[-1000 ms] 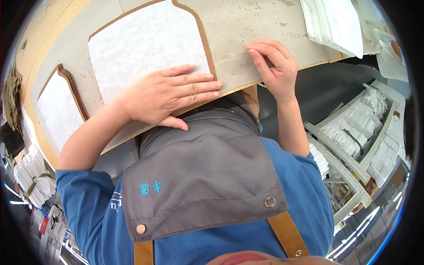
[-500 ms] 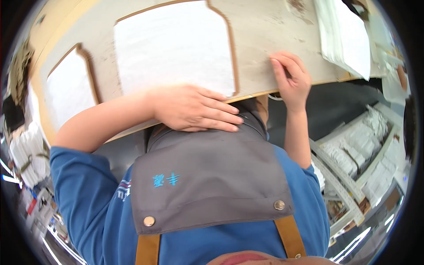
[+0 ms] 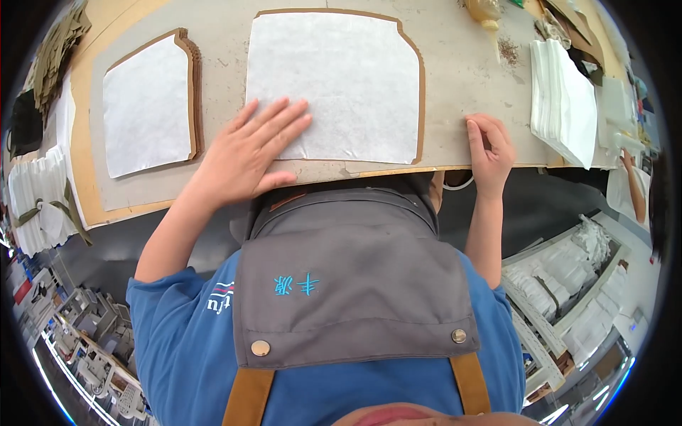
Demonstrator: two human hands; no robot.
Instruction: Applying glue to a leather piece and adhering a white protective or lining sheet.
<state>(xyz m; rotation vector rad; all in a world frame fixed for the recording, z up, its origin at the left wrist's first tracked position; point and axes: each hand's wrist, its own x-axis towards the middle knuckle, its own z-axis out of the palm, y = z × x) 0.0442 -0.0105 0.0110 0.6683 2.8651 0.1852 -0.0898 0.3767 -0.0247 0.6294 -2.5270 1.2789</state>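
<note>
In front of me on the table a broad white sheet lies on a slightly larger brown piece, whose edge shows at the top and right. My left hand rests flat, fingers apart, over the sheet's lower left corner. To its left is a smaller stack of brown pieces topped with white. My right hand is held over the table's near edge, right of the sheet and apart from it. Its thumb and fingertips meet in a pinch; anything between them is too small to make out.
A folded white stack lies at the right of the table. Behind it are a yellowish bottle and brown crumbs. Tied white bundles hang at the far left. A crate of white pieces stands low on the right.
My left hand has moved from my apron, up and left, onto the sheet's corner, its fingers spreading. My right hand stays pinched. The whole view has shifted, showing more of the table.
</note>
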